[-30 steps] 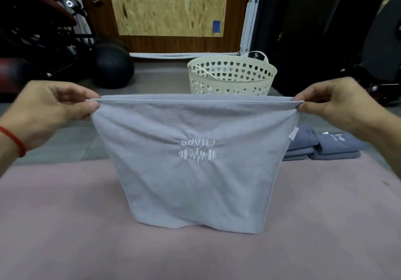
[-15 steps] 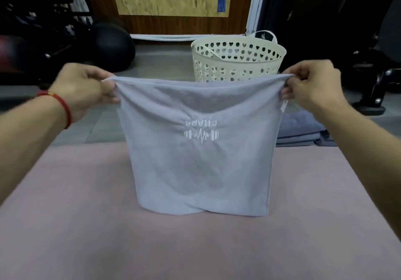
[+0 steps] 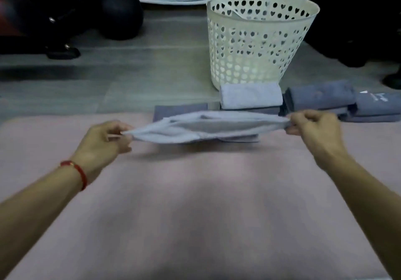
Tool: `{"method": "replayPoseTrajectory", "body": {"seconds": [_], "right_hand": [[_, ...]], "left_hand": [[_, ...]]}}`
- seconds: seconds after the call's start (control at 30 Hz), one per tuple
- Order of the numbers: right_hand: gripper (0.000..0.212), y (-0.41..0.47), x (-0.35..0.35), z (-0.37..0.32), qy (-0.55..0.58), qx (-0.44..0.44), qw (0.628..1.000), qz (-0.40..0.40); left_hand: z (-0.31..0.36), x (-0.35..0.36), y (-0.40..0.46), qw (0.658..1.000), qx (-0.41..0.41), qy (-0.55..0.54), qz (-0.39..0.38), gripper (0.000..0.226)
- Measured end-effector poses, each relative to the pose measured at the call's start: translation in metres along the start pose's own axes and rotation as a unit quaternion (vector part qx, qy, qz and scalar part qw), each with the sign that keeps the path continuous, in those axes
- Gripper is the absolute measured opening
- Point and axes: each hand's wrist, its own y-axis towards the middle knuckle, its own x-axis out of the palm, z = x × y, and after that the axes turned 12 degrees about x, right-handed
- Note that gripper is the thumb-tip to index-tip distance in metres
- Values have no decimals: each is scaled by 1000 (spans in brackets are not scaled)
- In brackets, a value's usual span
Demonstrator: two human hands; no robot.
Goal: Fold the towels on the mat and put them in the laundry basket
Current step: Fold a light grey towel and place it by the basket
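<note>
Now both hands, left [image 3: 104, 143] and right [image 3: 312, 125], pinch the pale grey towel [image 3: 206, 129] stretched flat, low over the mat [image 3: 195, 203].

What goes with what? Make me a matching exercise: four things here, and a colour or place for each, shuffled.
Things:
1. towel
2. laundry basket
3. mat
4. wrist band

Descriptions:
A. red, on the left arm
B. cream, heart-shaped holes
C. pink, under the arms
D. light blue-grey, stretched between left hand and right hand

Pairs: 1-D, 2-B, 3-C, 4-A
</note>
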Motion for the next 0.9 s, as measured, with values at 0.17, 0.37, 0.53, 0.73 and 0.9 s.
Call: {"method": "replayPoseTrajectory", "body": {"seconds": [0.17,0.37,0.53,0.73,0.9], "right_hand": [[12,-32,16,138,-124,104,987,-14],[33,-39,11,198,-141,254,957,-18],[26,-33,4,203,-151,296,942,-55],[17,-80,-35,208,-330,241,897,-169],[11,-120,-68,209,-457,216,833,-226]], "left_hand": [[-119,23,-93,971,-228,-8,-75,15],[-144,34,-106,930,-345,-127,18,21],[-149,29,-114,941,-330,-81,0,25],[-137,15,-146,929,-333,41,-157,35],[-132,11,-186,886,-298,180,-307,33]]}}
